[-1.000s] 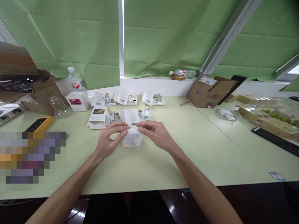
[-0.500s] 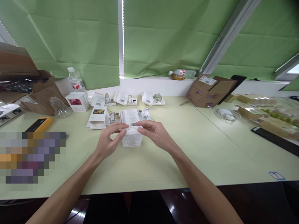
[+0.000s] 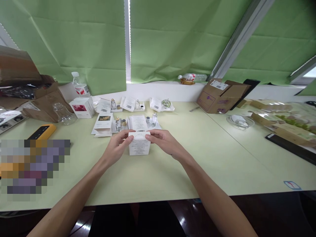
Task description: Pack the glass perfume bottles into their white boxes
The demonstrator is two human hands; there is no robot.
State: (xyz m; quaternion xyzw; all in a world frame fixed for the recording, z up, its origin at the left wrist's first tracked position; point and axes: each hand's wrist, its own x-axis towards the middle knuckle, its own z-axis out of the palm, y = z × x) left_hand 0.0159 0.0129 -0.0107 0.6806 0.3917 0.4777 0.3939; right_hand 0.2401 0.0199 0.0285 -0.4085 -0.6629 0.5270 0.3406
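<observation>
Head view: The hands are two in number. The left hand (image 3: 118, 144) and the right hand (image 3: 164, 140) pinch the upper corners of one white printed box (image 3: 139, 147), thumbs on the near side. The box stands at the near centre of the worktop (image 3: 148, 181).

Count of items behind the box: five small glass bottles (image 3: 118, 124), three in the rear row and two in the front row. Two caps (image 3: 123, 122) sit beside the front-row bottles, one to each. Three barcode-printed cartons (image 3: 156, 104) accompany the rear row. At left rear are a group of white cartons (image 3: 83, 110) and one upright plastic bottle (image 3: 81, 87); one further plastic bottle (image 3: 197, 77) lies on the ledge at rear.

At right rear are one brown cardboard box (image 3: 214, 98) and one white cable (image 3: 240, 121). The packages (image 3: 286, 130) at far right are blurred and appear to be several.

Surface and room: the worktop is pale green with a seam at right. Green blinds (image 3: 172, 39) cover the windows.
</observation>
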